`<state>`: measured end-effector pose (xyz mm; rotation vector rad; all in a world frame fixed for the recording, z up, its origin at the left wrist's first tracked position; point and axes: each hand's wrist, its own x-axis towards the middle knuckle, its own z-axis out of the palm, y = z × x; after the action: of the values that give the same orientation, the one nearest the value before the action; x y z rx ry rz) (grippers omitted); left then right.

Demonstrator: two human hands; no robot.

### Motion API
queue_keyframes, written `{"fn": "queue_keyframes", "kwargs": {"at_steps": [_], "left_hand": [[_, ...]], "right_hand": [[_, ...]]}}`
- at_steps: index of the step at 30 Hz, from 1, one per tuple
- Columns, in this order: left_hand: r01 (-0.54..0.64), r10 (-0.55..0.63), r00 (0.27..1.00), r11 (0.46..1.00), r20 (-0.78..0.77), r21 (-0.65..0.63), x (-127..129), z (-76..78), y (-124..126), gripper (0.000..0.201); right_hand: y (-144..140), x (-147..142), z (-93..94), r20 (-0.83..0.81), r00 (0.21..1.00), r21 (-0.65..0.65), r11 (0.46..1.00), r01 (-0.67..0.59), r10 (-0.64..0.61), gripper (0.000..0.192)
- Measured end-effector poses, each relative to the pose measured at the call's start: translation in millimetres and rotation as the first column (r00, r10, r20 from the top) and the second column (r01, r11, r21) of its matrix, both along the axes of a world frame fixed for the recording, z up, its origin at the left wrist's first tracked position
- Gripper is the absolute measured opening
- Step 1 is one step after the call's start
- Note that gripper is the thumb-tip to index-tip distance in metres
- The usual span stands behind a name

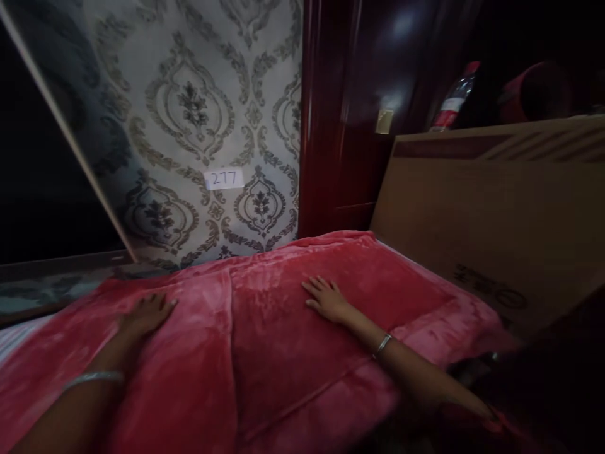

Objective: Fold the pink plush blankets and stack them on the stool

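A pink-red plush blanket [265,353] lies spread over a bed and fills the lower half of the head view. My left hand [146,313] rests flat on its left part, fingers spread, with a silver bangle on the wrist. My right hand [326,299] lies flat near the blanket's middle, fingers apart and pointing to the far edge, also with a bangle. Neither hand holds anything.
A wall with grey damask wallpaper [198,113] carries a small white label reading 277 [225,179]. A dark red wooden door [350,126] stands behind. A large cardboard box [491,214] leans at the right; a plastic bottle [454,98] lies beyond it.
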<state>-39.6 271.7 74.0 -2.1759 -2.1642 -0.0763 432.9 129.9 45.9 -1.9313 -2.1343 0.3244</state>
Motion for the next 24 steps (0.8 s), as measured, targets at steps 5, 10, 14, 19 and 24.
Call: {"fn": "queue_keyframes", "kwargs": {"at_steps": [5,10,14,19,24], "left_hand": [[0.239,-0.24,0.971,0.968,0.0,-0.071,106.1,17.6,-12.9,0.058],[0.533,-0.532,0.846,0.843,0.039,-0.07,209.7,2.0,-43.7,0.065],[0.544,-0.544,0.839,0.836,0.02,-0.07,234.3,-23.4,-57.8,0.063],[0.543,-0.544,0.839,0.839,-0.013,-0.048,227.7,-41.4,-51.0,0.064],[0.568,-0.568,0.823,0.823,0.015,-0.013,224.5,-46.6,-41.7,0.065]], "right_hand": [[-9.9,103.8,0.8,0.042,0.93,0.011,0.931,0.365,-0.365,0.054],[-26.1,183.5,7.2,0.055,0.759,0.049,0.761,0.647,-0.649,0.052],[-42.3,231.6,8.1,0.055,0.609,0.053,0.612,0.789,-0.791,0.051],[-55.6,273.8,0.2,0.047,0.499,-0.003,0.499,0.866,-0.865,0.047],[-60.9,299.0,-4.5,0.012,0.523,-0.041,0.523,0.852,-0.852,0.04]]}}
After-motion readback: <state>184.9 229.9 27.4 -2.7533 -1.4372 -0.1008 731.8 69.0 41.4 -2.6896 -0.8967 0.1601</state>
